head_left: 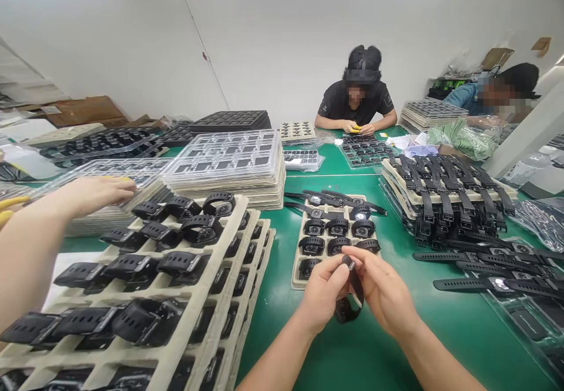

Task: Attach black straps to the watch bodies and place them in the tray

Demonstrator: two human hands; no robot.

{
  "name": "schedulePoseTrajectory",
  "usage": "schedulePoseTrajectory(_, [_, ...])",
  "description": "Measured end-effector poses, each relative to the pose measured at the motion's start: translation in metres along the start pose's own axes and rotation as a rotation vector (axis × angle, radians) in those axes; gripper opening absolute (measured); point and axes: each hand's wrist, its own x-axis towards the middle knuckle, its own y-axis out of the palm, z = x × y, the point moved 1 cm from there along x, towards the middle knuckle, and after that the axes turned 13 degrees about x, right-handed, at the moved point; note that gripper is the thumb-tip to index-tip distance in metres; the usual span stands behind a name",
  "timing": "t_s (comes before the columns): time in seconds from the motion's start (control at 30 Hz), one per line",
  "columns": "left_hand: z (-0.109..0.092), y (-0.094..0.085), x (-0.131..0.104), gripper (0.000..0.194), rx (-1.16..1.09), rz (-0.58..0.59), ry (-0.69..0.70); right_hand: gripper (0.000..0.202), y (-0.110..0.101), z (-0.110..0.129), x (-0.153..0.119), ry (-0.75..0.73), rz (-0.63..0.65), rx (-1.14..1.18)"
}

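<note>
Between my two hands is a black smartwatch, its strap bent into a loop and its body hanging low. My left hand pinches one strap end between thumb and fingers. My right hand has its fingers around the other side of the strap; its palm side is partly hidden. Just beyond my hands lies a beige moulded tray with several looped black watches in its pockets. A few unlooped watches rest across its far end.
Stacked beige trays of watches rise at the left, close to another person's arm. Clear plastic trays stand behind. Straight-strapped watches and a stacked pile lie right. A co-worker sits opposite, another person far right.
</note>
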Motion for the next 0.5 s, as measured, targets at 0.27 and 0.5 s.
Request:
schedulePoseTrajectory(0.27, [-0.001,0.005,0.000,0.045,-0.080,0.205,-0.211,0.030,-0.013,0.032,0.006,-0.062,0.049,-0.359])
schedulePoseTrajectory(0.5, [0.014,0.018,0.001,0.032,-0.277,0.316,-0.311,0.037,-0.012,0.032,0.006,-0.289,-0.238,-0.293])
